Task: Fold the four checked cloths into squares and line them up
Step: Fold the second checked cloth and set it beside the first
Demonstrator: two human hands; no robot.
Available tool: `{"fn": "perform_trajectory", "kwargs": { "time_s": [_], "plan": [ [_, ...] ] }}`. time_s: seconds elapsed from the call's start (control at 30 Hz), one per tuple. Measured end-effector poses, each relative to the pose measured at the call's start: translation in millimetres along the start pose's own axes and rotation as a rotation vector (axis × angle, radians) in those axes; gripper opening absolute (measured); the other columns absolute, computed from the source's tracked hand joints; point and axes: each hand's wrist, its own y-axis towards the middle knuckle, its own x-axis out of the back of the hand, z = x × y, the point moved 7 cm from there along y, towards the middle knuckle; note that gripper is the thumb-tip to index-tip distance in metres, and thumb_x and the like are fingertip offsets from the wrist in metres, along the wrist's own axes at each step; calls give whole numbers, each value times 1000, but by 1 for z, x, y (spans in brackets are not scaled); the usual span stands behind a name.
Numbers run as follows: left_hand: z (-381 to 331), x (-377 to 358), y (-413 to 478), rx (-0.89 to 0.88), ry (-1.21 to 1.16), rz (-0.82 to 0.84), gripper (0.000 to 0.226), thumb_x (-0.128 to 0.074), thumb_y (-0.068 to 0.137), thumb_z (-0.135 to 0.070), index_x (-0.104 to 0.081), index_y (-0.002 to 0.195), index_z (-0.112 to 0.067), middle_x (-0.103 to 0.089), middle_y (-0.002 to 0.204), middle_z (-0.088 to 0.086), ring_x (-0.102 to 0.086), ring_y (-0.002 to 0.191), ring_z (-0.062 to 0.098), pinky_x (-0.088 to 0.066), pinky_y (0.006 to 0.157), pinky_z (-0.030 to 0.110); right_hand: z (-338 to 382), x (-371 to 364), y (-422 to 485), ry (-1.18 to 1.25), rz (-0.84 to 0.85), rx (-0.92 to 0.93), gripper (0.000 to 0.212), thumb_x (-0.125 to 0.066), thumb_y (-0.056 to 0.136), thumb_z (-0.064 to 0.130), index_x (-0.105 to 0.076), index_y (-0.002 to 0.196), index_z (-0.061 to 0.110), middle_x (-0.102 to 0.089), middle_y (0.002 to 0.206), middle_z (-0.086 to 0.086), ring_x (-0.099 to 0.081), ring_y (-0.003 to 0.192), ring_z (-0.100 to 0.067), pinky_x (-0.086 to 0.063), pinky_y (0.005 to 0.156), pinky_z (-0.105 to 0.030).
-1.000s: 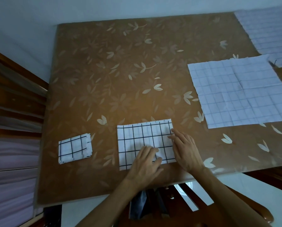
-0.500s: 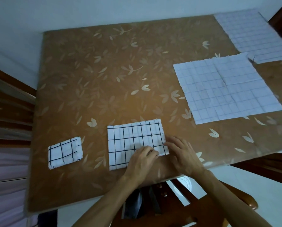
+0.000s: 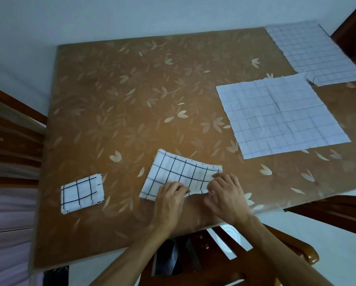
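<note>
Both hands, left hand (image 3: 170, 200) and right hand (image 3: 226, 196), pinch the half-folded cloth's (image 3: 181, 175) near edge.

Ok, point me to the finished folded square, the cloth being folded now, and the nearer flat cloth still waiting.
Folded square (image 3: 82, 194): head view, middle of its top layer.
Cloth being folded (image 3: 179, 172): head view, flat part beyond the hands.
Nearer flat cloth (image 3: 280, 116): head view, centre, where its creases cross.

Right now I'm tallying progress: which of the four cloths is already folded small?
The bold-checked cloth at the table's near left, a small stacked square. Both hands pinch the half-folded one; two pale ones lie flat.
</note>
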Motion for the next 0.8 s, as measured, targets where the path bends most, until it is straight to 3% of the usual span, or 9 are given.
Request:
{"fn": "perform_trajectory", "kwargs": {
  "time_s": [0.13, 0.23, 0.33, 0.4, 0.47, 0.53, 0.63, 0.67, 0.8],
  "plan": [
    [29, 19, -7, 112, -227, -83, 15, -69, 87, -6, -69, 88, -21, -67, 86, -11, -62, 83, 9, -49, 76, 31, 11, -8, -9, 126, 169, 120, 24, -69, 71, 30, -64, 93, 21, -66, 98, 7, -59, 103, -16, -35, 95, -26],
    [55, 35, -16, 282, -479, -110, 6, -72, 87, -8, -73, 85, -14, -71, 79, -10, -65, 77, 0, -51, 69, 20, -4, -21, -8, 112, 307, 63, 39, -61, 76, 38, -65, 114, 28, -63, 119, 11, -52, 111, -11, -35, 89, -25],
    [86, 37, -32, 524, -635, -73, 17, -76, 84, -7, -68, 75, -18, -69, 69, -14, -63, 65, -1, -46, 60, 16, -23, -30, 0, 192, 402, -54, 25, -65, 81, 32, -72, 105, 31, -65, 125, 15, -54, 119, -7, -44, 90, -33],
    [102, 38, -42, 580, -654, -57, 12, -77, 84, -9, -69, 80, -18, -73, 74, -9, -67, 70, 4, -50, 62, 20, -20, -35, 5, 286, 447, -95, 8, -69, 84, 30, -74, 90, 28, -67, 122, 15, -59, 107, 0, -52, 88, -32],
    [112, 41, -49, 608, -643, -57, 13, -76, 85, -10, -71, 89, -22, -75, 84, -6, -69, 81, 4, -51, 68, 16, -15, -38, 9, 379, 437, -190, 4, -71, 87, 31, -71, 90, 29, -69, 112, 17, -59, 93, 6, -52, 84, -23],
    [117, 45, -53, 632, -669, -67, 20, -76, 85, -9, -70, 90, -28, -76, 84, -10, -69, 84, 1, -51, 71, 12, -11, -46, 11, 534, 423, -314, 22, -76, 84, 32, -65, 103, 32, -71, 107, 19, -64, 95, 3, -52, 85, -22],
    [116, 48, -54, 658, -750, -81, 27, -75, 84, -4, -69, 91, -29, -74, 84, -26, -70, 84, -4, -52, 72, 10, 0, -67, 11, 853, 551, -465, 70, -85, 75, 19, -50, 134, 37, -68, 122, 13, -63, 113, -2, -52, 96, -27],
    [115, 48, -54, 664, -773, -79, 29, -75, 84, -2, -69, 91, -29, -74, 83, -28, -70, 84, -5, -53, 73, 11, 2, -73, 12, 880, 563, -475, 73, -85, 74, 16, -50, 135, 37, -67, 123, 11, -63, 114, -4, -53, 97, -30],
    [110, 54, -42, 566, -698, -97, 34, -77, 79, 3, -73, 89, -30, -76, 88, -17, -71, 89, 6, -57, 79, 26, 0, -61, 26, 775, 305, -441, 25, -73, 73, 35, -73, 96, 46, -72, 98, 8, -69, 95, -14, -58, 85, -42]
  ]
}}
